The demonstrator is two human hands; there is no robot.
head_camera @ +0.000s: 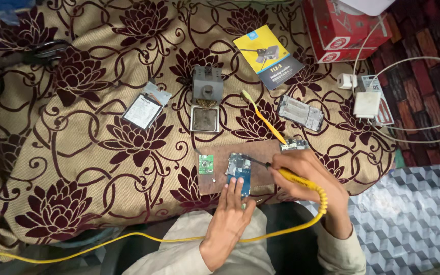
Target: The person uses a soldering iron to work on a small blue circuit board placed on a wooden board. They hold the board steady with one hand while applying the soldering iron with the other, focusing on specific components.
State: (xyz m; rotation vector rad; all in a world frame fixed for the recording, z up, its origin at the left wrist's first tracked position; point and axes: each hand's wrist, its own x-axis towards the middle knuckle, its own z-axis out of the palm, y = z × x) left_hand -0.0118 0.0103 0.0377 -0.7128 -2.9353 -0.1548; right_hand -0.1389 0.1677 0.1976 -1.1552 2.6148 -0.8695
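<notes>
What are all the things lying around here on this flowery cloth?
Blue circuit board: one, on the brown mat.
Small green board: one, left of it.
Soldering iron: one, yellow handle and cable.
Iron stand: one, grey, centre.
Metal tray: one, below the stand.
Toothbrush: one, yellow.
Phone frame: one, silver, right.
Battery: one, left.
Booklet: one, yellow and dark.
Red box: one, top right.
White chargers: two, right.
Left hand: steadies the blue board.
Right hand: holds the iron.

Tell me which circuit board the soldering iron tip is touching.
The blue board under the left hand, with the right hand holding the iron. The small green board lies apart, untouched.
</notes>
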